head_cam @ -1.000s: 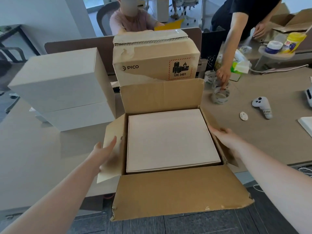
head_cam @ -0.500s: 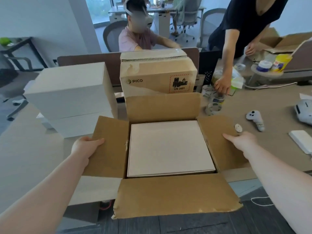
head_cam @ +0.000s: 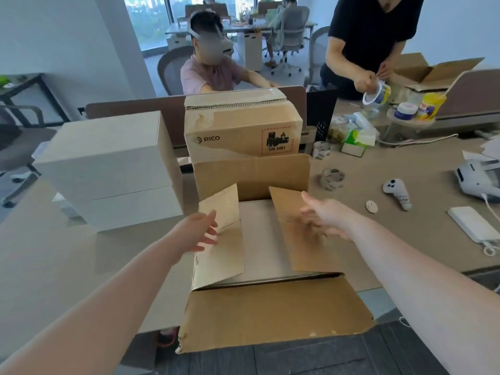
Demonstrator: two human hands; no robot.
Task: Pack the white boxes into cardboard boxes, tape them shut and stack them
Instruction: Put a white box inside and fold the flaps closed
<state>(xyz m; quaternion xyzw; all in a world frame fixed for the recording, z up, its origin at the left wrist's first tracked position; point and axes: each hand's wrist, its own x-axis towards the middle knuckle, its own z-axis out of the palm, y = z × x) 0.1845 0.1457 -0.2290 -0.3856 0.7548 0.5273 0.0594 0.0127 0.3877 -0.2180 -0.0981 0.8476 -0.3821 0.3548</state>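
An open cardboard box [head_cam: 270,312] sits at the table's near edge with a white box [head_cam: 259,239] inside it. Its two side flaps are folded inward over the white box. My left hand [head_cam: 198,231] lies flat on the left flap [head_cam: 224,244], fingers spread. My right hand [head_cam: 324,216] presses on the right flap [head_cam: 300,239], blurred by motion. The far flap [head_cam: 251,174] stands upright and the near flap hangs out toward me. A taped PICO cardboard box [head_cam: 243,125] stands right behind. Two stacked white boxes [head_cam: 113,169] are on the left.
Tape rolls [head_cam: 332,178] lie to the right of the box, with a white controller [head_cam: 397,192], a small disc [head_cam: 371,206] and a flat white device [head_cam: 473,223]. A person in black [head_cam: 373,36] holds a tape roll at far right. Another person sits behind the divider wearing a headset.
Both side flaps, spread outward half a second ago, are now folded in over the white box, with my hands moved inward on them. The person in black lifted a tape roll off the table.
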